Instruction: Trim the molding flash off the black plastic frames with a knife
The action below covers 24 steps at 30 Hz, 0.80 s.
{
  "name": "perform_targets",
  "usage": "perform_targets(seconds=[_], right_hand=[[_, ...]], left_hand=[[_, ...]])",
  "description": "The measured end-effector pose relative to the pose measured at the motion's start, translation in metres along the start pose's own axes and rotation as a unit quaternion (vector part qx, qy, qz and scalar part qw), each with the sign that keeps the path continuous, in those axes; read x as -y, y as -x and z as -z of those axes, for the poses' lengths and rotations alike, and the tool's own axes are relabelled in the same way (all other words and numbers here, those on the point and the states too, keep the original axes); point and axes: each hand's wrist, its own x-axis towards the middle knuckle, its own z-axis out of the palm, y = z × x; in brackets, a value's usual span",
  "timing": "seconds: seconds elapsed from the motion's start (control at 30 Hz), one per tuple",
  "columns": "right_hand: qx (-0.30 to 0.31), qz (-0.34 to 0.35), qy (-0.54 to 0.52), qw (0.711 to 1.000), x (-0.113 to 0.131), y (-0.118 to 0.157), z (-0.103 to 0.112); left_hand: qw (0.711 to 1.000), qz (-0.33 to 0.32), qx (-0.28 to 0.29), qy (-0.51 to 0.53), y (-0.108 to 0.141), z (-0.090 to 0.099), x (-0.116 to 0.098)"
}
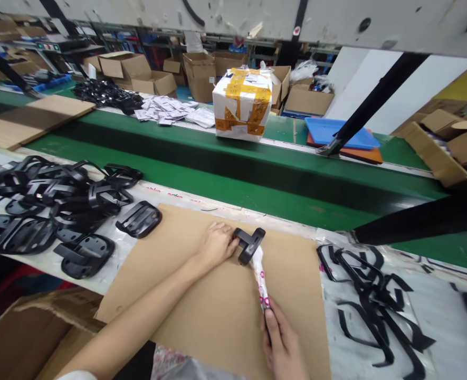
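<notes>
My left hand [217,244] is closed on the near end of a black plastic bracket-like part [250,246], holding it over a brown cardboard sheet [201,311]. In my right hand [283,338] is a slim tool [260,279] with a dark handle, its upper length wrapped in white film with pink print. The tool's far end meets the underside of the black part; whether it touches or only overlaps in view I cannot tell, and its tip is hidden. A single black oval plastic part [139,219] lies at the sheet's left corner.
Heaped at left are several black plastic parts [43,195]. Thin black curved strips [370,301] lie at right. Behind runs a green conveyor belt [170,169], with a taped white box [243,105] and a blue tray [340,133] beyond. A black post [419,216] slants in at right.
</notes>
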Motion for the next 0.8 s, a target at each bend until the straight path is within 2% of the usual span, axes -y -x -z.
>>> perform_targets(seconds=[0.07, 0.2, 0.3, 0.43, 0.53, 0.6, 0.7, 0.73, 0.8], right_hand=[[0.011, 0.020, 0.043, 0.999, -0.004, -0.006, -0.006], [0.024, 0.057, 0.072, 0.995, 0.002, -0.013, -0.001], [0.032, 0.039, 0.051, 0.997, 0.012, -0.011, 0.007], [-0.038, 0.031, 0.004, 0.999, 0.009, 0.002, 0.015], [-0.098, 0.042, -0.021, 0.994, -0.001, 0.006, 0.008], [-0.084, 0.036, -0.008, 0.996, -0.003, 0.005, -0.003], [-0.008, 0.002, 0.015, 1.000, 0.005, 0.004, -0.013], [-0.001, -0.007, 0.010, 1.000, 0.008, 0.005, -0.013], [-0.026, -0.005, -0.012, 1.000, 0.013, 0.009, -0.010]], left_hand=[[1.000, 0.004, 0.007, 0.001, -0.001, 0.000, 0.000], [1.000, 0.011, 0.028, 0.001, -0.002, 0.002, 0.000], [0.999, 0.007, 0.031, -0.007, -0.002, 0.003, -0.001], [0.999, 0.014, 0.034, -0.007, -0.001, 0.002, -0.004], [0.999, 0.022, 0.042, -0.004, 0.000, 0.002, -0.006], [0.999, 0.026, 0.045, -0.001, 0.000, 0.002, -0.007], [0.999, 0.030, 0.043, 0.001, 0.000, 0.002, -0.007], [0.999, 0.031, 0.042, 0.001, 0.000, 0.002, -0.007], [0.999, 0.034, 0.040, 0.001, 0.000, 0.002, -0.008]])
